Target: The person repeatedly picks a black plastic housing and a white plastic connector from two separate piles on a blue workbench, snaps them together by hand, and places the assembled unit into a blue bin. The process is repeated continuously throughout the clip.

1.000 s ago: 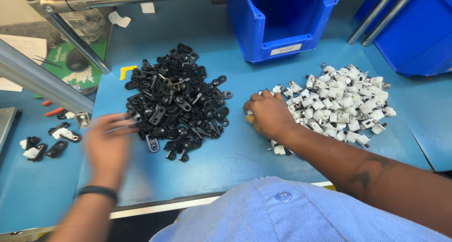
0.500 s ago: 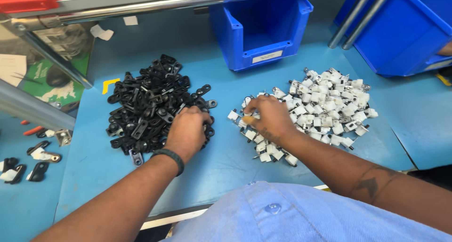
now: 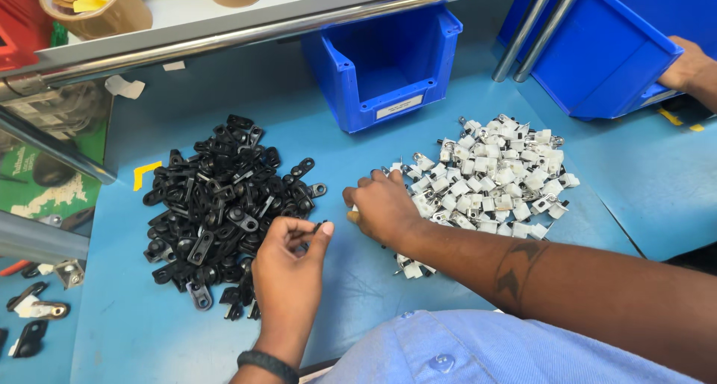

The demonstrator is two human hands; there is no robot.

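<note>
Open blue bin (image 3: 381, 63) at back centre of the blue table (image 3: 650, 182), white label on its front; larger blue bin (image 3: 597, 41) at right, another person's hand (image 3: 687, 64) on its edge. Metal shelf rail (image 3: 246, 33) across the top, two brown tape rolls (image 3: 93, 7) on the shelf above. Yellow corner mark (image 3: 146, 173) on the table left of centre. Few assembled black-and-white pieces, possibly clips (image 3: 33, 309), at far left edge. Red box (image 3: 15, 29) top left
</note>
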